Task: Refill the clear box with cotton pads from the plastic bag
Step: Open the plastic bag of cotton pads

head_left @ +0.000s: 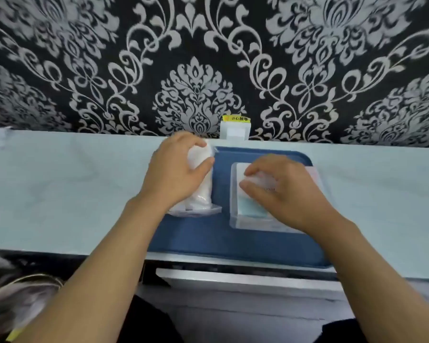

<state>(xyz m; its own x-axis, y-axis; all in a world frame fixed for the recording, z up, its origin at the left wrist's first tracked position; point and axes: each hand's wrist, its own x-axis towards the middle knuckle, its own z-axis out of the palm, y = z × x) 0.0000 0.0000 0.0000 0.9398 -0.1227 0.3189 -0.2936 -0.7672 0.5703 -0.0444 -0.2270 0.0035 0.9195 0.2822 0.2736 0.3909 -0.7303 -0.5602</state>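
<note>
A clear plastic bag [200, 194] of white cotton pads lies on the left part of a blue tray [203, 238]. My left hand [174, 172] grips the bag's far end, thumb on one side and fingers curled over the top. To the right on the tray stands the clear box [235, 214], open on top, with white pads and something pale blue inside. My right hand [282, 191] is over the box and pinches a small stack of white cotton pads [258, 178] between thumb and fingers, low inside the box's far half.
The tray sits on a pale counter [60, 189] against a wall with black and silver patterned paper. A white socket cover [235, 131] with a yellow label is on the wall just behind the tray. A drawer front [233, 278] runs below the counter edge.
</note>
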